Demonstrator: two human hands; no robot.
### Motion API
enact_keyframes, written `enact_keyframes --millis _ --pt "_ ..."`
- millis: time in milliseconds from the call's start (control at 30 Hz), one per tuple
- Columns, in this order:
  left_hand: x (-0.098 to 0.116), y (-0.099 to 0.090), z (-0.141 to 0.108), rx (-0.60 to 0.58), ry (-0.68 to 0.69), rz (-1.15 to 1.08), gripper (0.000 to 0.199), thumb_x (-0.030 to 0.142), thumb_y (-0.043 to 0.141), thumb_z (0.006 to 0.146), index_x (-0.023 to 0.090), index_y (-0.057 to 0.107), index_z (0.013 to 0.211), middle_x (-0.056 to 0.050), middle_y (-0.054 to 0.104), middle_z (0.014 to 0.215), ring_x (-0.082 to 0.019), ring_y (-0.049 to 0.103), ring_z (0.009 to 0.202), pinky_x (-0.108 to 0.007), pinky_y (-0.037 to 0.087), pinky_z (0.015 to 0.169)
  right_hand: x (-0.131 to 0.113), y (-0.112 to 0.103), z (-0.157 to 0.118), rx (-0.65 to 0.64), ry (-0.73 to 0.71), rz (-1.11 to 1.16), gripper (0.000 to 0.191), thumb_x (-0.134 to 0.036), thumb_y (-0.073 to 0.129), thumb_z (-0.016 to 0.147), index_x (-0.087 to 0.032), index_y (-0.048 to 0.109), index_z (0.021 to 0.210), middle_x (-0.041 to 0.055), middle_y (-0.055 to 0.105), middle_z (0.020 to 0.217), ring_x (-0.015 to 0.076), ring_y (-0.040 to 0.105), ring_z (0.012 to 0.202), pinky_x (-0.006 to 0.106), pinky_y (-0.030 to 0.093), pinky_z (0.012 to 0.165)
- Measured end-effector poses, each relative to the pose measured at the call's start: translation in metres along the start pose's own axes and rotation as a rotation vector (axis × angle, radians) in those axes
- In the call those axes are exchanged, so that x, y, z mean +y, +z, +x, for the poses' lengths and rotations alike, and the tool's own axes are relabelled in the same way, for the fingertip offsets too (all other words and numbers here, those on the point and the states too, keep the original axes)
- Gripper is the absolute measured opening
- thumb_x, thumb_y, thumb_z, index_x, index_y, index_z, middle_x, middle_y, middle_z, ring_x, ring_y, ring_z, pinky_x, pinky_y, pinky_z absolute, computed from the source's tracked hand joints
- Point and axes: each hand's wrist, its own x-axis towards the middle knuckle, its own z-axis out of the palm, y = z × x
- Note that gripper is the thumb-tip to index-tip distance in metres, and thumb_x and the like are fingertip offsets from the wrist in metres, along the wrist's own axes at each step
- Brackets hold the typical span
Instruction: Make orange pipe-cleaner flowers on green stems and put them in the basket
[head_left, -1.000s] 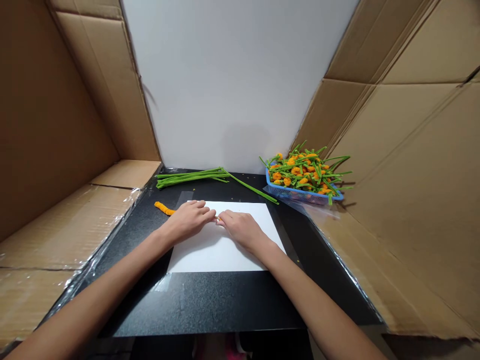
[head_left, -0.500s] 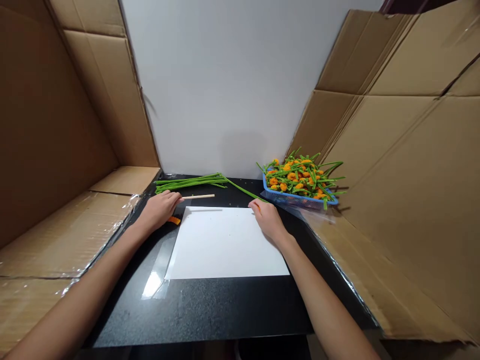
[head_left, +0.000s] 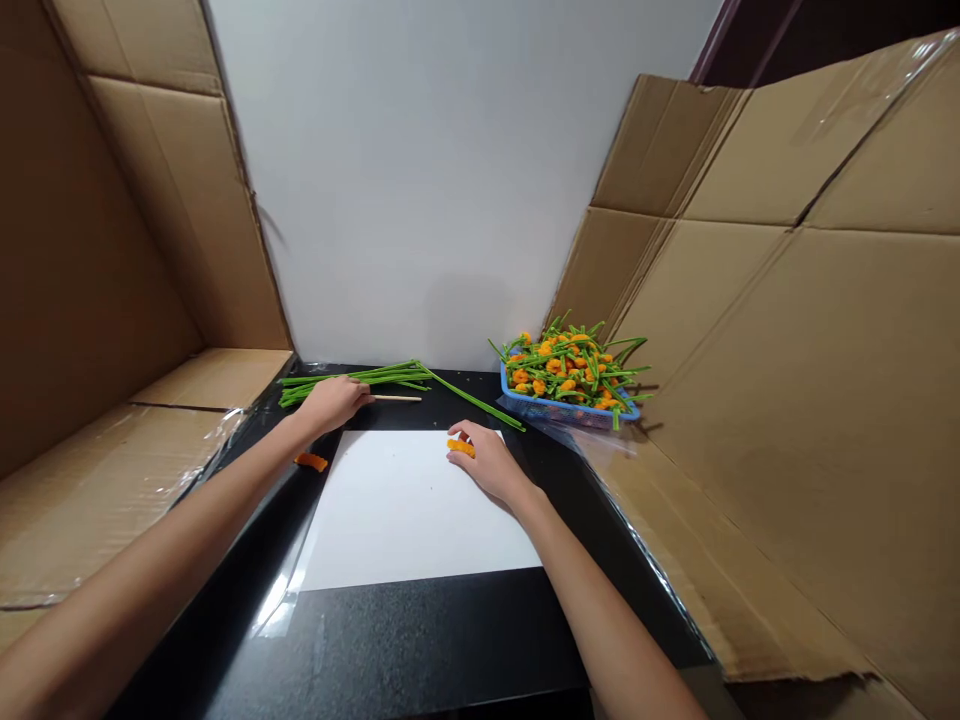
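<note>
My left hand [head_left: 339,402] is closed on a thin wooden stick [head_left: 397,398] that points right, beside a bundle of green stems [head_left: 390,374]. Over the upper right part of a white sheet [head_left: 405,520], my right hand [head_left: 480,455] pinches a short fuzzy orange piece [head_left: 460,447] between thumb and fingers. A second orange piece [head_left: 312,461] lies on the dark table left of the sheet. One long green stem [head_left: 480,402] slants from the bundle toward the right, touched by neither hand.
A blue basket [head_left: 555,412] full of orange and green fuzzy pieces stands at the back right on clear plastic. Cardboard panels [head_left: 750,330] flank the dark table [head_left: 420,650] on both sides, and a pale wall [head_left: 405,180] rises behind it.
My right hand has moved left from the slanting green stem to above the sheet, and the orange piece in it now shows clearly. The camera view has shifted. My left hand still holds the stick.
</note>
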Motion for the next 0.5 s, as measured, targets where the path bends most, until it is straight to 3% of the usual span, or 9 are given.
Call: enact_keyframes --millis 167,267,367,433,500 --pt "0.006 0.004 0.000 0.049 -0.015 -0.001 0.027 0.031 0.050 0.092 0.017 0.072 0.091 -0.016 0.072 0.094 -0.030 0.067 0.090 -0.036 0.050 0.075 -0.004 0.004 0.000 -0.019 -0.015 0.100 0.032 -0.017 0.067 0.083 -0.020 0.064 0.114 0.0039 0.066 0.102 0.0173 0.062 0.092 0.030 0.046 0.086" --pt "0.026 -0.003 -0.004 0.100 0.020 -0.011 0.028 0.025 0.049 0.093 0.015 0.070 0.107 -0.017 0.070 0.106 -0.031 0.063 0.101 -0.040 0.050 0.083 -0.001 0.002 0.003 0.009 -0.028 0.059 0.036 -0.022 0.072 0.082 -0.021 0.064 0.117 0.0044 0.066 0.107 0.0183 0.062 0.099 0.030 0.047 0.088" --pt "0.068 -0.011 -0.007 0.122 0.142 -0.060 0.026 0.026 0.050 0.096 0.017 0.068 0.113 -0.013 0.070 0.107 -0.029 0.062 0.101 -0.039 0.050 0.084 0.012 -0.007 0.006 0.201 0.032 -0.110 0.026 -0.032 0.067 0.090 -0.021 0.067 0.113 0.0066 0.068 0.113 0.0205 0.059 0.108 0.032 0.046 0.095" --pt "0.105 -0.012 -0.008 0.111 0.275 -0.137 0.023 0.026 0.053 0.096 0.018 0.068 0.112 -0.011 0.070 0.106 -0.027 0.062 0.099 -0.037 0.050 0.083 0.026 -0.015 0.007 0.325 0.120 -0.187 0.023 -0.026 0.054 0.098 -0.016 0.068 0.113 0.0118 0.067 0.115 0.0232 0.057 0.110 0.037 0.043 0.101" --pt "0.142 -0.005 -0.007 0.064 0.414 -0.215 0.024 0.026 0.053 0.097 0.019 0.067 0.115 -0.010 0.070 0.106 -0.024 0.063 0.097 -0.036 0.049 0.083 0.040 -0.022 0.006 0.397 0.204 -0.232 0.026 -0.014 0.049 0.096 -0.012 0.067 0.115 0.0167 0.066 0.118 0.0258 0.056 0.112 0.041 0.041 0.103"
